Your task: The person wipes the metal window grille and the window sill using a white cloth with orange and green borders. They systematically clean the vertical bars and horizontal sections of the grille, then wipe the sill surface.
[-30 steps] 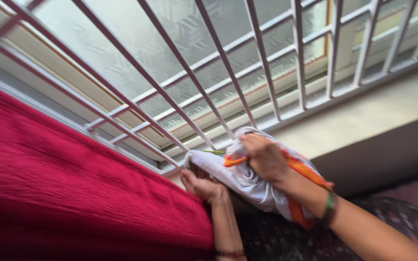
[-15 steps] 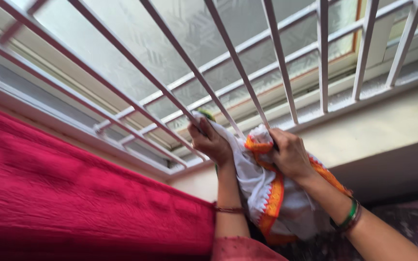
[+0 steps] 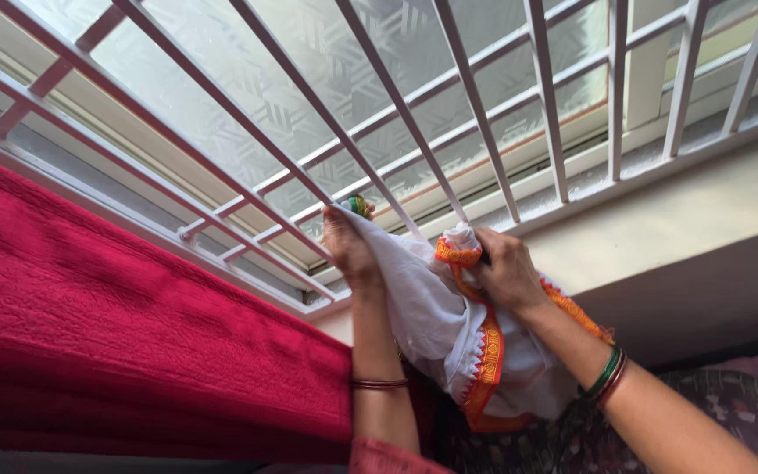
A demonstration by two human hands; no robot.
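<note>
My left hand (image 3: 345, 247) grips one end of a white cloth with an orange border (image 3: 449, 325) and presses it against a slanted bar of the white window grille (image 3: 379, 83). My right hand (image 3: 506, 272) clutches a bunched part of the same cloth against the foot of the bars. The cloth hangs down between my forearms. A small green and coloured bit (image 3: 360, 205) shows just above my left hand's fingertips.
A red quilted cloth (image 3: 116, 333) hangs over the lower left. Frosted patterned glass (image 3: 247, 79) lies behind the grille. A pale sill ledge (image 3: 695, 197) runs to the right, with a dark patterned fabric (image 3: 747, 404) below.
My left hand rose from below the sill to a bar, pulling the cloth's end up. My right hand stayed at the foot of the bars, holding the bunched cloth.
</note>
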